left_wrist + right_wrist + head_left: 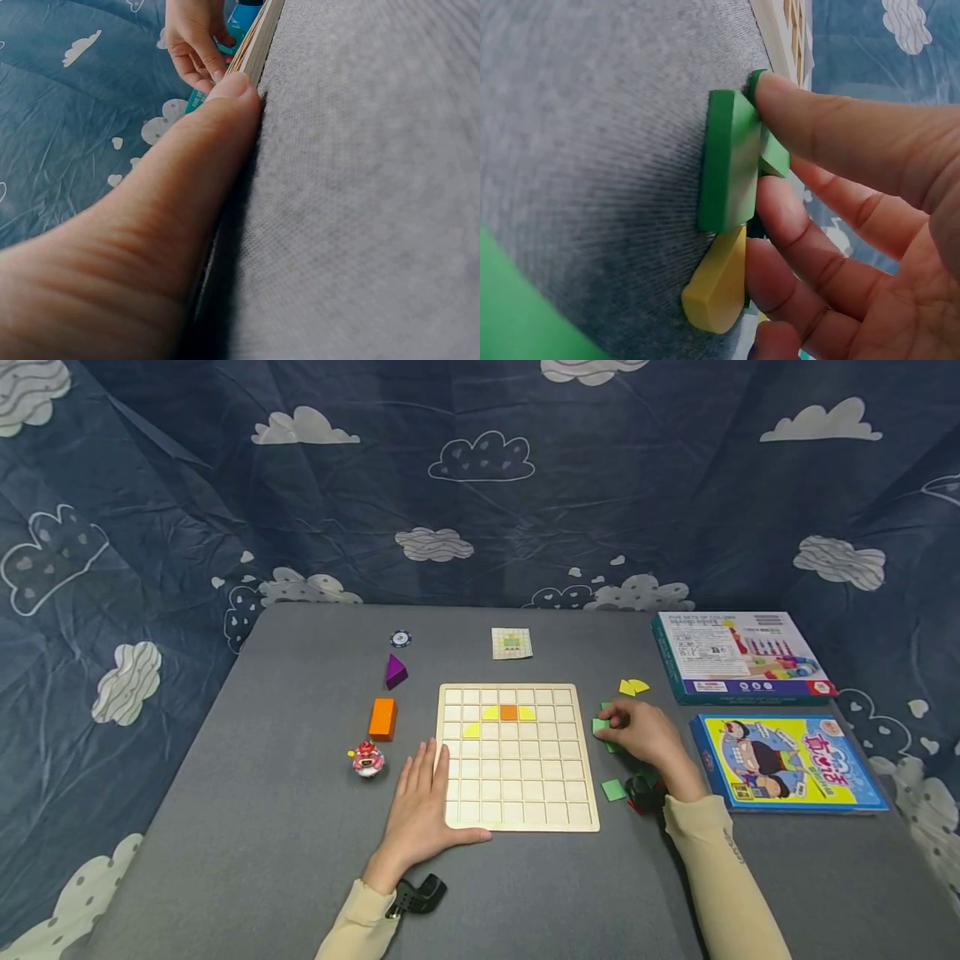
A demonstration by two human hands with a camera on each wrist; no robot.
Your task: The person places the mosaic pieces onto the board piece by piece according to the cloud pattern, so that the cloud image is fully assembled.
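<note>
Far left of tabletop (247, 827): small pink toy (367, 759), orange block (382, 718), purple pyramid (395, 671), blue token (401, 638).
Left hand (420, 814): flat, fingers straight, resting on left edge of wooden grid board (517, 756), steadying it.
Board: orange square (508, 712) and yellow curved pieces (471, 730) seated in upper rows.
Right hand (641, 732): just right of board, fingers pinching a green tile (727, 161) among loose green and yellow pieces.
Far right: two game boxes (742, 656).
Step judged: picking up a tile. Next move likely calls for lifting it clear and seating it squarely in a free cell.
</note>
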